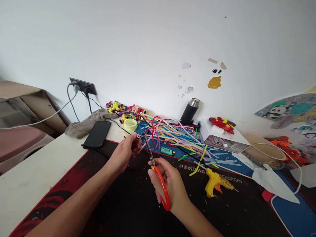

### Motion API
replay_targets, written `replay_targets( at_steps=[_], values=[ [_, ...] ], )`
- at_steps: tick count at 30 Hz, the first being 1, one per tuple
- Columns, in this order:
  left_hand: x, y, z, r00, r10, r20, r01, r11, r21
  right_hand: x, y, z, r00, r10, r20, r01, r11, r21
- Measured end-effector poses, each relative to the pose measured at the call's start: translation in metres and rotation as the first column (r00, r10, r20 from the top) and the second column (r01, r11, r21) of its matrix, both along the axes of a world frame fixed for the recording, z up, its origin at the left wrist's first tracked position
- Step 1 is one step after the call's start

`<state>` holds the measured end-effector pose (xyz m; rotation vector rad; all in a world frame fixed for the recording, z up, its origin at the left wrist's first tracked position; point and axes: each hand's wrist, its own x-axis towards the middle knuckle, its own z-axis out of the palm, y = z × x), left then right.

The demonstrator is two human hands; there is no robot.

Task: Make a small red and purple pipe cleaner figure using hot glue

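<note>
My right hand [170, 184] is closed around the red handles of a pair of scissors [161, 184], its blades pointing up and away from me. Left of the blade tips, my left hand [124, 149] pinches a small dark red piece with a white spot [137, 138], mostly covered by the fingers. Whether the blades touch that piece cannot be made out. Just beyond both hands lies a loose heap of coloured pipe cleaners [170, 131]. A teal lighter [168, 151] rests at the heap's near edge, and a pale yellow bowl [130, 124] stands behind my left hand.
A yellow glue gun [213, 182] lies right on the dark desk mat [128, 204]. A black phone [96, 134] lies left. Small colourful figures [116, 107], a black thermos [189, 112] and a white box [222, 138] stand near the wall. Cables run from a wall socket [84, 86].
</note>
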<state>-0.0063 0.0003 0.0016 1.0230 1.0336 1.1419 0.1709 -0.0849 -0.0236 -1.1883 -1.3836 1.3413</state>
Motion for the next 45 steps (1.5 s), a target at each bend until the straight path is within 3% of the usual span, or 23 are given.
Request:
replay_targets(
  at_steps=[7,15,21,29,37,45],
  values=[
    [0.0,0.001,-0.003,1.0,-0.021,-0.011,0.021,1.0,-0.009,-0.002,-0.003,0.013,1.0,0.017,-0.026,-0.02,0.996,-0.09],
    [0.0,0.001,-0.006,0.999,-0.043,-0.011,0.043,0.999,0.0,-0.002,-0.002,-0.002,0.998,0.022,-0.062,-0.023,1.0,-0.018],
    [0.003,-0.001,-0.007,0.999,-0.049,-0.006,0.049,0.999,0.009,-0.001,-0.003,-0.002,0.998,0.031,-0.054,-0.032,0.999,-0.015],
    [0.001,0.004,-0.011,0.997,0.047,0.057,-0.046,0.999,-0.021,-0.001,-0.003,0.0,0.998,0.035,-0.051,-0.036,0.999,-0.013],
    [-0.002,0.006,0.002,0.974,0.128,0.185,-0.127,0.992,-0.017,0.0,-0.002,0.0,0.999,0.022,-0.041,-0.022,1.0,-0.004],
    [-0.002,0.001,0.009,0.972,0.149,0.181,-0.154,0.988,0.015,0.004,0.001,0.01,0.998,-0.001,0.069,-0.002,0.999,0.046]
  ],
)
